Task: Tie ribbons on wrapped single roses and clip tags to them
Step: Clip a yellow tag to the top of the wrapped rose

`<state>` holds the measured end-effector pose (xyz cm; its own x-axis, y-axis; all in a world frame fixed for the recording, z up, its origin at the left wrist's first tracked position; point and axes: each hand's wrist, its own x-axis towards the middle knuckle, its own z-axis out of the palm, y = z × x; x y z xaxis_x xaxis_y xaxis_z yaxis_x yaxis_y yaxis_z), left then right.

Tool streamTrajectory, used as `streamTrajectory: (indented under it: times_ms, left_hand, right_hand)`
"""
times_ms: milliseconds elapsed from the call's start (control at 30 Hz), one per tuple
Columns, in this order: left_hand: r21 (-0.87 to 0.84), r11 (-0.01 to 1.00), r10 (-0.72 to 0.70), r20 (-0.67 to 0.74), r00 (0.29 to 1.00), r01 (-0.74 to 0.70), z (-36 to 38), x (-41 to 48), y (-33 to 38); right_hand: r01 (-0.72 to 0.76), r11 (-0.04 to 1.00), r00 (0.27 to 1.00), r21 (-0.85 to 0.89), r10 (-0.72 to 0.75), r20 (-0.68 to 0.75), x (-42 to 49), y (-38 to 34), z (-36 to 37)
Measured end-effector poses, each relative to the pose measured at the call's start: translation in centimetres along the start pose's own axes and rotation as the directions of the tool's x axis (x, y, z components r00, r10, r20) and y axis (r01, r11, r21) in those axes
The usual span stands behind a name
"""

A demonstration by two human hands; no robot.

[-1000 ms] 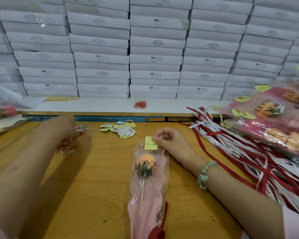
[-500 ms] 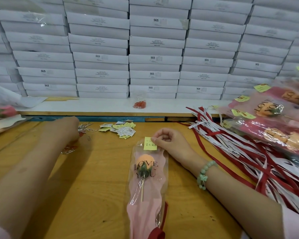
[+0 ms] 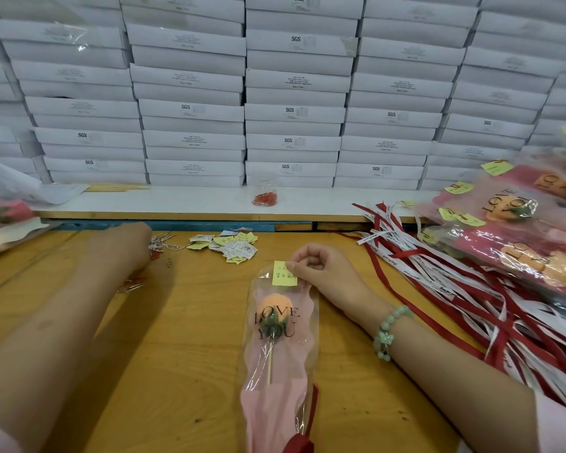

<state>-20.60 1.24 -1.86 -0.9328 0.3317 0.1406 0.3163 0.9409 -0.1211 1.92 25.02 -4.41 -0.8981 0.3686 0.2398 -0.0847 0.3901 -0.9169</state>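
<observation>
An orange rose (image 3: pixel 273 305) lies lengthwise on the wooden table (image 3: pixel 183 371) in a clear and pink "LOVE YOU" wrapper (image 3: pixel 280 397). A red ribbon (image 3: pixel 303 441) is at the wrapper's lower end. My right hand (image 3: pixel 322 268) pinches a yellow tag (image 3: pixel 283 275) against the wrapper's top edge. My left hand (image 3: pixel 123 246) reaches to the far left of the table, its fingertips at a heap of metal paper clips (image 3: pixel 162 241). Its fingers are hidden behind the back of the hand.
Loose tags (image 3: pixel 232 245) lie in a pile beyond the rose. Red and white ribbons (image 3: pixel 471 289) spread over the right side, with finished tagged roses (image 3: pixel 517 220) stacked above them. Stacked white boxes (image 3: pixel 294 112) wall off the back. A bag of red bands (image 3: pixel 265 197) sits on the white shelf.
My left hand has moved away from me, from the clips nearer the table's middle up to the heap of clips. My right hand stays on the tag.
</observation>
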Motion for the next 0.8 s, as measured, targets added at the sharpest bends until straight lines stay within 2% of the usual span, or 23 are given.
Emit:
streamTrajectory:
  times_ms: [500,667,733,800]
  left_hand:
    - [-0.055,0.998,0.032,-0.002,0.999,-0.033,-2.5,-1.1,0.7]
    - [-0.083,0.996,0.02,-0.098,0.995,-0.028,-3.8,-2.0,1.3]
    - [-0.162,0.985,0.043,-0.15,0.988,-0.067,-4.5,-2.3,1.7]
    - [-0.366,0.92,0.087,-0.159,0.984,-0.14,-5.3,-2.5,2.3]
  right_hand:
    - [0.001,1.0,1.0,0.008,-0.001,0.003,-0.1,0.0,0.0]
    - [0.001,1.0,1.0,0.004,-0.001,0.007,-0.1,0.0,0.0]
    - [0.003,1.0,1.0,0.001,-0.003,0.006,-0.1,-0.1,0.0]
    - [0.007,1.0,1.0,0.0,-0.007,0.005,-0.1,-0.1,0.0]
